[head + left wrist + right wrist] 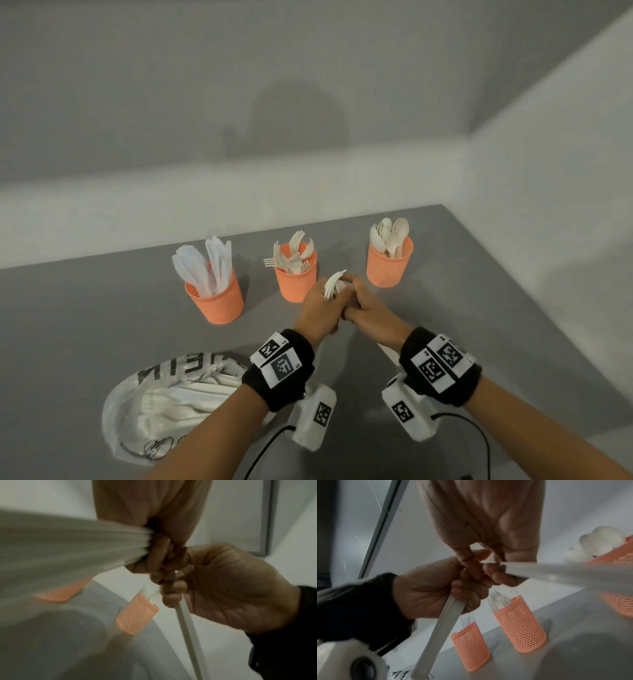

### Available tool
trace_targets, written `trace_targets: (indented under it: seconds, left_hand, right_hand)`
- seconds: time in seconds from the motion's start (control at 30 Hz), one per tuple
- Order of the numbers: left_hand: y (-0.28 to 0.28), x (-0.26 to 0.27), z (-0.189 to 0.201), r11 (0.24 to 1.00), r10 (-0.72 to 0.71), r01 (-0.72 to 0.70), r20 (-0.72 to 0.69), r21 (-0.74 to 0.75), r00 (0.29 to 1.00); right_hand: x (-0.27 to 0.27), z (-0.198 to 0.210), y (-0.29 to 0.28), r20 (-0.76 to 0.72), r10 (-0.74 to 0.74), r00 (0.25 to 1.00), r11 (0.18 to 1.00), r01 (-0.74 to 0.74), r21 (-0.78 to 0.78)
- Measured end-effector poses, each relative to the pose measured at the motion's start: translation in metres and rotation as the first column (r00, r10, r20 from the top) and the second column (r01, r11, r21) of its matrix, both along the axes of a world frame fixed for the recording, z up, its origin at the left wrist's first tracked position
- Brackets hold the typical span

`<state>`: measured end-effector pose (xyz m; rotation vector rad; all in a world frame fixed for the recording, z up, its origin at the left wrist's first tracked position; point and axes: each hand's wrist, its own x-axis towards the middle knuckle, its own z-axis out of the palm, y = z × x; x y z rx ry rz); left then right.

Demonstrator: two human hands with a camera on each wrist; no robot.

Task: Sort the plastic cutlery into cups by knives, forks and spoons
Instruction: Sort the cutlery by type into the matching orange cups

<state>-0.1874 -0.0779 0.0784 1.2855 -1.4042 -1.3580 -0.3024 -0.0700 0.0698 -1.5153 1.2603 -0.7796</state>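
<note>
Three orange mesh cups stand in a row on the grey table (102, 308). The left cup (215, 301) holds knives, the middle cup (296, 281) forks, and the right cup (388, 267) spoons. My hands meet just in front of the middle cup. My left hand (322, 308) grips a small bundle of white cutlery (334, 282) whose tips stick up from the fist. My right hand (370, 308) curls round one white piece (188, 635); its handle points back under the wrist. What kind of piece it is stays hidden.
A clear plastic bag (164, 404) with more white cutlery lies at the near left, partly under my left forearm. White walls close the table off behind and to the right. Cables trail from the wrist cameras near the front edge.
</note>
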Motion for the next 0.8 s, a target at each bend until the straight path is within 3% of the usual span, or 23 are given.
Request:
trace_targets:
  seconds: [0.07,0.13,0.2,0.27,0.37,0.47,0.57,0.8]
  left_hand:
    - [-0.002,0.002,-0.001,0.998,-0.029,0.032,-0.051,0.062,0.998]
    - [-0.008,0.007,0.001,0.996,0.034,-0.028,-0.06,0.09,0.998]
    - [-0.021,0.012,0.007,0.991,0.134,-0.132,-0.079,0.028,0.988]
    - [-0.04,0.019,0.02,0.961,0.257,-0.268,-0.136,-0.068,0.957]
    - [-0.077,0.029,0.046,0.871,0.423,-0.462,-0.224,-0.166,0.878]
    - [-0.111,0.034,0.068,0.779,0.5,-0.566,-0.276,-0.272,0.821]
    - [-0.137,0.036,0.072,0.725,0.535,-0.577,-0.219,-0.377,0.816]
    - [-0.155,0.038,0.021,0.768,0.521,-0.423,0.084,-0.48,0.85]
  right_hand:
    - [-0.01,0.005,-0.001,-0.002,-0.033,0.999,0.999,0.033,0.001]
    - [-0.027,0.011,-0.013,0.072,-0.195,0.978,0.98,0.192,0.055]
    - [-0.048,0.021,-0.032,0.248,-0.396,0.884,0.918,0.372,0.138]
    - [-0.069,0.032,-0.051,0.382,-0.507,0.773,0.849,0.523,0.068]
    - [-0.092,0.056,-0.068,0.54,-0.532,0.652,0.752,0.657,-0.052]
    - [-0.103,0.075,-0.091,0.623,-0.511,0.592,0.687,0.717,-0.118]
    - [-0.105,0.079,-0.113,0.641,-0.521,0.564,0.652,0.747,-0.126]
    - [-0.095,0.033,-0.134,0.523,-0.56,0.642,0.67,0.723,-0.17]
